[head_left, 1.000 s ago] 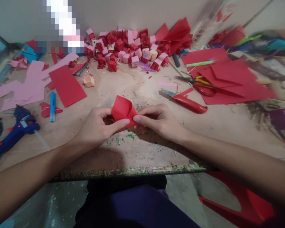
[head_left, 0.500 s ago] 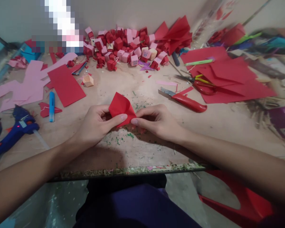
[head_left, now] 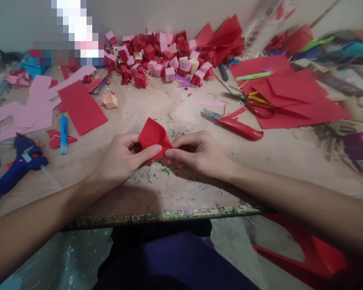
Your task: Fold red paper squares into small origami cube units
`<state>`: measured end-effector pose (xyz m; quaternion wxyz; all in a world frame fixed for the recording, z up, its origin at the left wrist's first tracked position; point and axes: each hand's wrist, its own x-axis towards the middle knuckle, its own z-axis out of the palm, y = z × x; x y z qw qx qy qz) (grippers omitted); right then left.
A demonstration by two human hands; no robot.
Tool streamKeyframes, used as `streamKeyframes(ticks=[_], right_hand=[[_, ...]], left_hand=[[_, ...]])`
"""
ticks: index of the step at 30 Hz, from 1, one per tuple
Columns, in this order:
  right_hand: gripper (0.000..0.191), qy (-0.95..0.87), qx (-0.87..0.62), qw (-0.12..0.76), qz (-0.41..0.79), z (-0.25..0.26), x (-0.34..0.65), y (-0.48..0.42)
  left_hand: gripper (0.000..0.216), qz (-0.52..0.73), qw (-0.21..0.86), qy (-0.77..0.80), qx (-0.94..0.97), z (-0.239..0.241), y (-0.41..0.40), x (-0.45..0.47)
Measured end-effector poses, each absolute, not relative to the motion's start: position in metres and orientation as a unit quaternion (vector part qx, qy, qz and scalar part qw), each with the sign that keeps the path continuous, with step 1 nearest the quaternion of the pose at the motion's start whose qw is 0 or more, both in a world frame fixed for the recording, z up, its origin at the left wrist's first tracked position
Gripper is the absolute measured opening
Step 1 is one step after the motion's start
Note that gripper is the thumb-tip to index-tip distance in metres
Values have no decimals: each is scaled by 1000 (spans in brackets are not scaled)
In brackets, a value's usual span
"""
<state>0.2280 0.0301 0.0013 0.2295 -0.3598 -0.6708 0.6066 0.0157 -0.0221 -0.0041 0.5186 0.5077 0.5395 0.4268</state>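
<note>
A folded piece of red paper (head_left: 153,135) stands just above the worktable (head_left: 181,177), pinched between both hands. My left hand (head_left: 121,159) grips its left side, thumb pressed on the front fold. On the right, my right hand (head_left: 199,153) pinches the paper's lower corner, thumb tip meeting the left thumb. Both hands are closed on the paper. Green and red scraps lie on the table beneath them.
A heap of small red and pink paper cubes (head_left: 160,60) lies at the back. Right: red utility knife (head_left: 236,127), scissors (head_left: 251,102), red sheets (head_left: 293,96). Left: red rectangle (head_left: 81,106), pink offcuts (head_left: 30,108), blue marker (head_left: 63,135), blue glue gun (head_left: 15,169), beige cube (head_left: 110,100).
The hands and the red paper have stayed almost where they were, with the fingers shifting only slightly on the fold. The view has tilted a little.
</note>
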Motion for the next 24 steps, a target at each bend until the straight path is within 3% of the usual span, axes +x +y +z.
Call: streamKeyframes(ticks=[24], right_hand=[[20,-655,-331,225,641,6,231,35]], left_hand=[[22,393,463,554,569,4,-23,17]])
